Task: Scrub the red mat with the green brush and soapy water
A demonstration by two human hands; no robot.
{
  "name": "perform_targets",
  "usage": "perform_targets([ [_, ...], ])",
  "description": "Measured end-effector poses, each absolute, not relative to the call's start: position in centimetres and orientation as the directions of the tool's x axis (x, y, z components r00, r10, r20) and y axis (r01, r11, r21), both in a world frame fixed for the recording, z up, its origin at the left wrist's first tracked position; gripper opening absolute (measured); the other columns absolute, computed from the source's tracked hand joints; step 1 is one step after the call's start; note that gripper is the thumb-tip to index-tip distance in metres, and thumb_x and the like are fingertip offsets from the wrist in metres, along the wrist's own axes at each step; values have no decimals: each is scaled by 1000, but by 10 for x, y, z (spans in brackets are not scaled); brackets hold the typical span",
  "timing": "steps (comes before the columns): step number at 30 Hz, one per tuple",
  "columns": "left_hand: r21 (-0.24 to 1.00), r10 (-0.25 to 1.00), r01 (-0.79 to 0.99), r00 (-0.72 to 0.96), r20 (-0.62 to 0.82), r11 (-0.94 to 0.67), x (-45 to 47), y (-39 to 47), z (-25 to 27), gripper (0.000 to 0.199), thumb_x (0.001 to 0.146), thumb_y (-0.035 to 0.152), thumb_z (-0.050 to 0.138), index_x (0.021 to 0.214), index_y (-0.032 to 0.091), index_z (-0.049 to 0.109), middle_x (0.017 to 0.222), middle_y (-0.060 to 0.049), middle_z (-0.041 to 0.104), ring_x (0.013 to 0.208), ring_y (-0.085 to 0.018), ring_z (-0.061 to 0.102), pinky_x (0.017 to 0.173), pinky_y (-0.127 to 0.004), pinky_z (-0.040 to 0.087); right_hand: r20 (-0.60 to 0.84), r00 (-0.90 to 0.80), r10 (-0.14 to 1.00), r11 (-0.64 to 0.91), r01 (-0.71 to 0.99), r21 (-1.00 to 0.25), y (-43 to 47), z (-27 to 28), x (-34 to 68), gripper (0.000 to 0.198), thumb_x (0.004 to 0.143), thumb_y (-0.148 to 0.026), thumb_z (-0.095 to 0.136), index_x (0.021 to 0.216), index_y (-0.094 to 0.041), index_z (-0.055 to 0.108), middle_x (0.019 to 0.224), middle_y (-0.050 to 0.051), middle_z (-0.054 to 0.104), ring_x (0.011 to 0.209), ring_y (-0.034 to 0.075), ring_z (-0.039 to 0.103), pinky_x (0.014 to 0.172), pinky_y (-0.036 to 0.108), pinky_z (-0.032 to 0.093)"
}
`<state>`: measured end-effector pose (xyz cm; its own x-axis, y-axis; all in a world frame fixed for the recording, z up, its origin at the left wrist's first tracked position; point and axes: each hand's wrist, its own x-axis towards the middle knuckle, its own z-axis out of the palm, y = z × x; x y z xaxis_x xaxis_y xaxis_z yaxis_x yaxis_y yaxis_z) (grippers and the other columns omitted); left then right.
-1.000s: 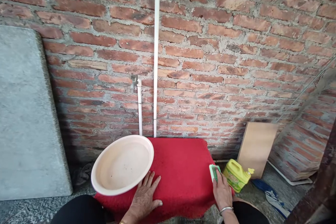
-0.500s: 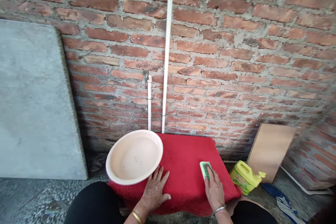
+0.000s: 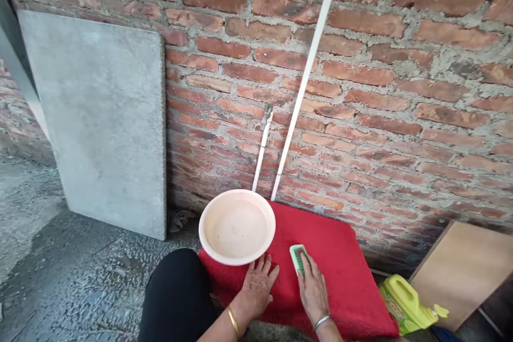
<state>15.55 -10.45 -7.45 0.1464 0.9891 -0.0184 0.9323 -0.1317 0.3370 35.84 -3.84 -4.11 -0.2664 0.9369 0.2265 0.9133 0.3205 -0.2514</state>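
Observation:
A red cloth (image 3: pixel 344 272) covers a low rectangular surface in front of me. My left hand (image 3: pixel 258 283) lies flat on its near part, fingers spread, tips close by the rim of a pale pink basin (image 3: pixel 202 232). Whether the fingertips touch the basin I cannot tell. My right hand (image 3: pixel 313 288) grips the near end of a small light-green scrubbing brush (image 3: pixel 296 254) with darker green on top; the fingers cover part of it. The brush rests on the cloth, right of the basin. Inside the basin only a few dark specks show.
A yellow-green jug (image 3: pixel 406 304) stands by the cloth's right edge, before a leaning tan board (image 3: pixel 465 272). On the left a grey slab (image 3: pixel 108 128) leans on the brick wall (image 3: pixel 372 75). White pipes (image 3: pixel 302 91) run up behind. The floor (image 3: pixel 88 272) looks wet.
The view has swung left and tilted. My right hand has moved the brush leftward across the cloth, nearer the basin. My left hand stays flat beside the basin.

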Motion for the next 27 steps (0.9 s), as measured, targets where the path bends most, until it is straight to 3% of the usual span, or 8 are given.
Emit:
perform_targets([
  [4, 360, 990, 926, 135, -28, -116, 155, -110, -78, 81, 84, 46, 65, 156, 38, 29, 166, -8, 22, 152, -41, 15, 118, -71, 13, 228, -141, 964, 197, 948, -249, -21, -36, 369, 59, 96, -37, 24, 146, -19, 49, 144, 14, 54, 125, 27, 57, 102, 44, 47],
  [9, 382, 992, 919, 119, -31, -98, 159, -113, -78, 79, 87, 43, 63, 157, 33, 29, 165, -11, 23, 151, -41, 17, 117, -72, 11, 280, -332, 901, 404, 876, -262, -55, -61, 341, 58, 98, -44, 25, 146, -23, 50, 150, 11, 50, 133, 26, 51, 106, 43, 46],
  [12, 387, 992, 916, 122, -15, -107, 158, -114, -75, 77, 88, 42, 60, 157, 32, 29, 164, -12, 27, 150, -42, 19, 116, -74, 13, 232, -427, 874, 477, 846, -238, -58, -58, 312, 55, 98, -40, 27, 147, -26, 48, 151, 9, 49, 135, 25, 50, 108, 42, 44],
  [17, 396, 989, 913, 135, -67, -98, 151, -117, -50, 72, 88, 44, 61, 154, 33, 36, 163, -11, 29, 150, -39, 23, 117, -69, 17, 139, -327, 935, 347, 924, -159, -18, -22, 297, 54, 98, -32, 32, 150, -25, 44, 149, 12, 51, 131, 22, 53, 104, 38, 45],
  [21, 410, 985, 908, 140, -98, -88, 149, -121, -27, 72, 87, 45, 63, 153, 30, 39, 162, -13, 31, 150, -36, 25, 119, -64, 18, 145, -236, 961, 252, 961, -109, -6, -18, 316, 55, 98, -32, 28, 150, -23, 43, 146, 14, 52, 128, 25, 56, 99, 41, 47],
  [27, 429, 987, 896, 152, -49, -116, 150, -123, -26, 67, 89, 41, 58, 152, 31, 40, 161, -12, 34, 149, -37, 26, 118, -65, 17, 207, -343, 916, 371, 922, -113, -41, -46, 320, 54, 97, -31, 29, 147, -26, 47, 143, 13, 56, 126, 26, 57, 101, 41, 47],
])
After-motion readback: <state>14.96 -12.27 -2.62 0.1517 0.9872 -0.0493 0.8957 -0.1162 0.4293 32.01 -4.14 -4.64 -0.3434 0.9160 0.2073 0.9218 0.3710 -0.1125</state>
